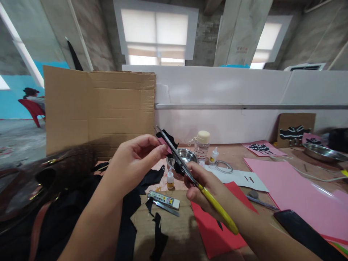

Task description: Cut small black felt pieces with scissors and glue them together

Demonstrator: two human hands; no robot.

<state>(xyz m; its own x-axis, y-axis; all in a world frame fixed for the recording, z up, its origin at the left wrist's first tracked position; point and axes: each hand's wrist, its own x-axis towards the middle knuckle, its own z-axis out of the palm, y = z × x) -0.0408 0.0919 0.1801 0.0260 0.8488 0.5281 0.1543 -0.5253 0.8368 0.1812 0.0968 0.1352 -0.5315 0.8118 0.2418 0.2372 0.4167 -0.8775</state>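
My left hand (136,163) pinches a small black piece with a pink patch (168,139), held up above the table. In my right hand (202,181) is a long metal tool with yellow handles (216,204), which looks like scissors or tweezers. Its metal part slants up to the left across the black piece, with the tip just beyond it. Behind and below the hands sits a metal bowl (190,155), partly hidden. A small glue bottle (170,179) stands between the forearms, near a blade case (164,199) and black scraps (159,237).
A brown bag (67,174) and black fabric lie at the left. Red paper (214,232), pink sheets (301,192) and a phone (304,232) lie at the right. Behind stand a jar (201,146), another small bottle (214,156) and cardboard (119,108). A person (34,97) sits far left.
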